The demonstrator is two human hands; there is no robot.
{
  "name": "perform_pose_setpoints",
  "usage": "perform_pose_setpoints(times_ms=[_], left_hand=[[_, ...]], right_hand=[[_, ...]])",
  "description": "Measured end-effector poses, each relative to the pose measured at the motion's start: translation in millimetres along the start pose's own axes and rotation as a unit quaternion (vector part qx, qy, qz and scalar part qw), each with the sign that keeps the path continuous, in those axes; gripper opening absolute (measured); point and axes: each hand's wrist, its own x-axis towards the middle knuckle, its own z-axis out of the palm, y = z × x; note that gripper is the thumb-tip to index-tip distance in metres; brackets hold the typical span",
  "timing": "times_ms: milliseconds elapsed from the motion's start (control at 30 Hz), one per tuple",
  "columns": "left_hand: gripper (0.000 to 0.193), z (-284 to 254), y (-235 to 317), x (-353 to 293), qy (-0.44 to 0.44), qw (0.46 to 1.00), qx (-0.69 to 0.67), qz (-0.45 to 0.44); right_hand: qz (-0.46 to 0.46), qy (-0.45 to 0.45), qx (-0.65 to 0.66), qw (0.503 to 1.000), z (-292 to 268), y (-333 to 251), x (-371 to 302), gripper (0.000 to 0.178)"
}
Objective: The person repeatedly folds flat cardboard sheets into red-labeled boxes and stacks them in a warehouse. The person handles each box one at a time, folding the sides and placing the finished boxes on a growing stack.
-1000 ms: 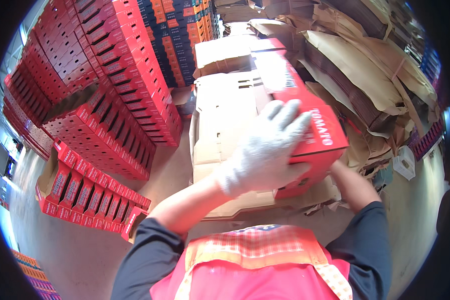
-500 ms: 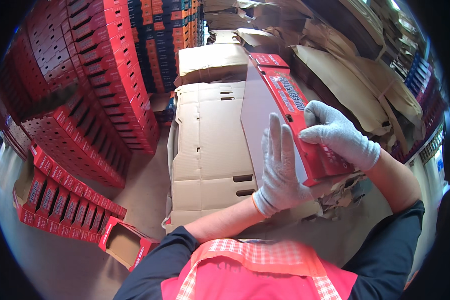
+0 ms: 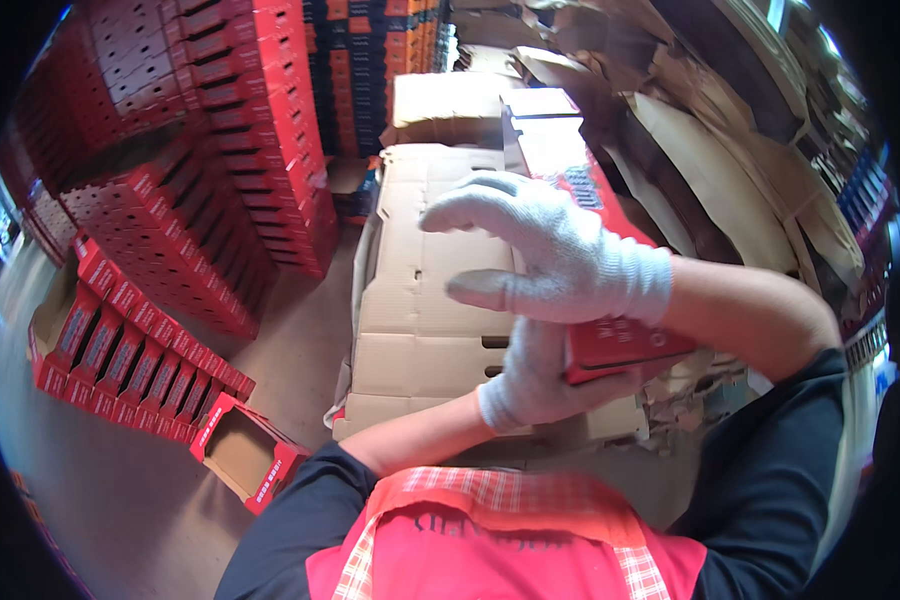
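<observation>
A red printed carton (image 3: 620, 215) with a pale side rests on the right part of a stack of flat brown cardboard blanks (image 3: 400, 310). At its near end is my left hand (image 3: 530, 385) in a pale grey knit glove, the thumb running along the lower edge. Its other fingers are mostly covered by my right hand. My right hand (image 3: 550, 245), gloved alike, hangs over the carton and the stack, empty, with fingers spread and thumb apart. It hides the middle of the carton.
Tall stacks of red cartons (image 3: 280, 130) rise at the left. A lower row of red cartons (image 3: 120, 350) and one open red tray (image 3: 242, 455) lie on the floor there. Orange and black cartons (image 3: 370, 60) stand at the back. Paper-wrapped brown bundles (image 3: 740, 180) fill the right.
My right hand has come off the carton's upper edge and swung left over it, fingers opening. My left hand has slid slightly nearer along the carton. The view has shifted a little.
</observation>
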Motion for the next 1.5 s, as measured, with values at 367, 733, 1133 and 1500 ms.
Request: perform_pose_setpoints(times_ms=[367, 733, 1133, 1500], left_hand=[[0.049, -214, 31, -213, 0.199, 0.877, 0.394, -0.191], [0.059, -85, 140, -674, 0.332, 0.273, 0.357, -0.829], [0.067, -295, -36, -563, 0.122, 0.557, 0.355, -0.741], [0.068, -415, -129, -685, -0.283, 0.439, 0.585, -0.621]], right_hand=[[0.058, -0.056, 0.042, 0.996, 74, -11, -88, 0.088], [-0.081, -0.187, -0.008, 0.979, 154, 4, -9, 0.079], [-0.327, -0.321, -0.043, 0.888, 460, -141, 177, 0.083], [-0.264, -0.38, 0.031, 0.886, 770, -166, 160, 0.072]])
